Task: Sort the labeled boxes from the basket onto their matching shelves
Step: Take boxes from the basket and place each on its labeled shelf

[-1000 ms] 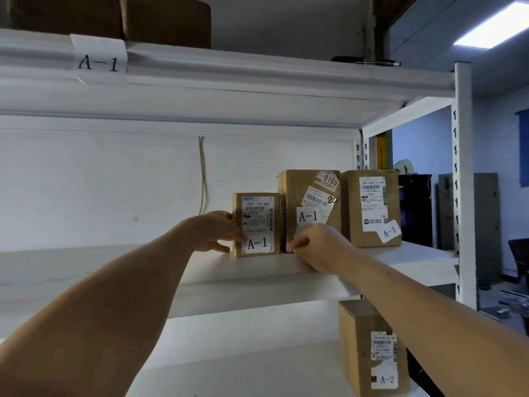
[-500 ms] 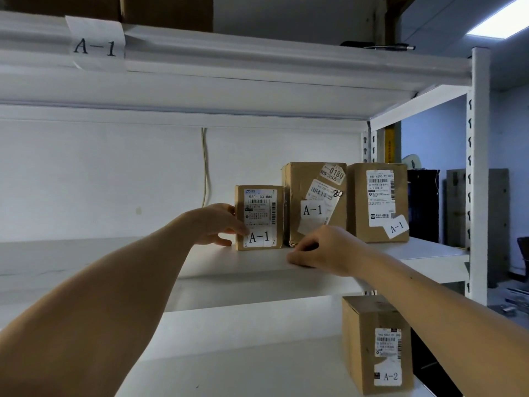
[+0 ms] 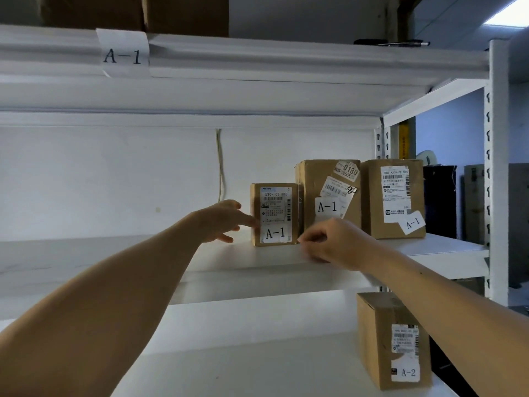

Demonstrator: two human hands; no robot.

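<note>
Left hand (image 3: 221,220) first: our fingers were loosely spread, fingertips touching the left face of the small A-1 box (image 3: 274,214), not wrapped around it. Our right hand (image 3: 333,243) sat curled just right of that box's lower front corner, thumb and forefinger nipped together; honestly we couldn't tell if it was pinching anything or only brushing the corner. So the small A-1 box was already standing upright on the middle shelf (image 3: 286,260), touching the taller A-1 box (image 3: 329,196) on its right, and a third A-1 box (image 3: 393,197) stood right of that one. Looked to us like the last squaring-up before letting go. If we had to give tips: push gently from the left so the box stays snug against its neighbour, keep the label facing out, and don't shove hard, since a small light box like that probably tips or twists easily. We'd also keep it back from the shelf's front edge. As for the setup, it was a white metal rack against a white wall; the A-1 tag (image 3: 123,54) hung on the beam above the small box, with a thin cable (image 3: 219,164) running down the wall behind it. Below and to the right of it, an A-2 box (image 3: 393,340) sat on the lower shelf. Dim bluish room off to the right.
</note>
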